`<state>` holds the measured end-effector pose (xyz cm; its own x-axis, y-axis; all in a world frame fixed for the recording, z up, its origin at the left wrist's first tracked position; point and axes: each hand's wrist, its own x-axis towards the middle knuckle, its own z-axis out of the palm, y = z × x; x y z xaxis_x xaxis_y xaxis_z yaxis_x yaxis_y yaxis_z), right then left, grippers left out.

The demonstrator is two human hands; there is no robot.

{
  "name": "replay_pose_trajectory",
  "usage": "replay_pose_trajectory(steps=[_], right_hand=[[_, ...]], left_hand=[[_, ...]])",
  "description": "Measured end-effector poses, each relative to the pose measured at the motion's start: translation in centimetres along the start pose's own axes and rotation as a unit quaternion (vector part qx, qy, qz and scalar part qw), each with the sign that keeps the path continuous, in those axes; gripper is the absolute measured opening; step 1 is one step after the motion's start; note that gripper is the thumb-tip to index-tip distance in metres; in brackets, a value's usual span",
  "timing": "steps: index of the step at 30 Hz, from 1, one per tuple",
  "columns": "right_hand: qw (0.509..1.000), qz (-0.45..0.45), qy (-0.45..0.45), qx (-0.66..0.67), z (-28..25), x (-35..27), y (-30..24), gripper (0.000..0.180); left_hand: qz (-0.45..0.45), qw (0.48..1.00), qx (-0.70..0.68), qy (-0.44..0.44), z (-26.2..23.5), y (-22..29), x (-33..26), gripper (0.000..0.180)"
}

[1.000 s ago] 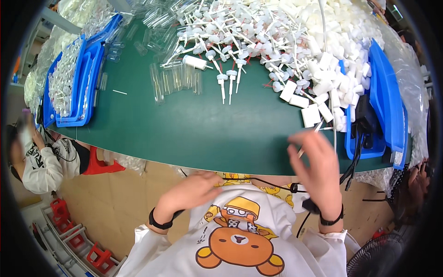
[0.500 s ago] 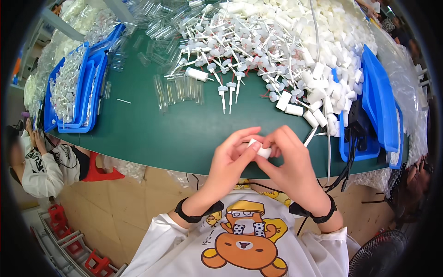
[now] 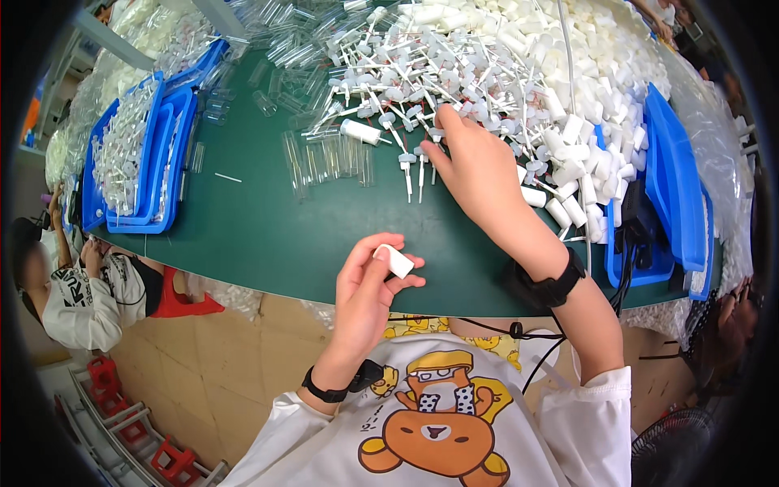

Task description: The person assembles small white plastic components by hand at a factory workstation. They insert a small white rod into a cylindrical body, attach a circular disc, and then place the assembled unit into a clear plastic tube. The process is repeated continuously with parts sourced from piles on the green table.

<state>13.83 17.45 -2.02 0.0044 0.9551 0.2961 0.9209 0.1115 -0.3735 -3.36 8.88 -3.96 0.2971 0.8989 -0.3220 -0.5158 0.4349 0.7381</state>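
Near the front edge of the green table, my left hand (image 3: 367, 280) grips a white cylindrical cap (image 3: 398, 261) between thumb and fingers. My right hand (image 3: 479, 166) reaches forward over the near edge of a heap of white thin-stemmed pieces with grey discs (image 3: 422, 69). Its thumb and forefinger are apart, beside the stemmed pieces. Whether the fingertips touch one is hard to make out. A few stemmed pieces (image 3: 406, 174) lie in a row just left of that hand, stems toward me. A white cylinder with a stem (image 3: 360, 131) rests on its side close by.
Clear tubes (image 3: 329, 158) lie left of the heap, with more behind. White cylindrical caps (image 3: 584, 154) are piled at the right. Blue trays stand at left (image 3: 174, 174) and right (image 3: 675, 183). A hanging cable (image 3: 570, 73) crosses the right side. Another person (image 3: 73, 276) sits at far left.
My hands have parted. The right hand has moved forward to the stemmed pieces, while the left keeps the white cap and has shifted slightly left.
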Motion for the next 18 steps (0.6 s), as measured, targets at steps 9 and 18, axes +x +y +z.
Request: replay_pose_trajectory(steps=[9, 18], right_hand=[[0.982, 0.086, 0.017, 0.169, -3.4, -2.1, 0.2, 0.019], [0.868, 0.227, -0.106, 0.429, -5.8, -4.7, 2.1, 0.022]], left_hand=[[-0.026, 0.997, 0.003, -0.067, 1.0, 1.5, -0.1, 0.032], [-0.045, 0.989, 0.049, -0.130, 1.3, 1.3, 1.0, 0.032]])
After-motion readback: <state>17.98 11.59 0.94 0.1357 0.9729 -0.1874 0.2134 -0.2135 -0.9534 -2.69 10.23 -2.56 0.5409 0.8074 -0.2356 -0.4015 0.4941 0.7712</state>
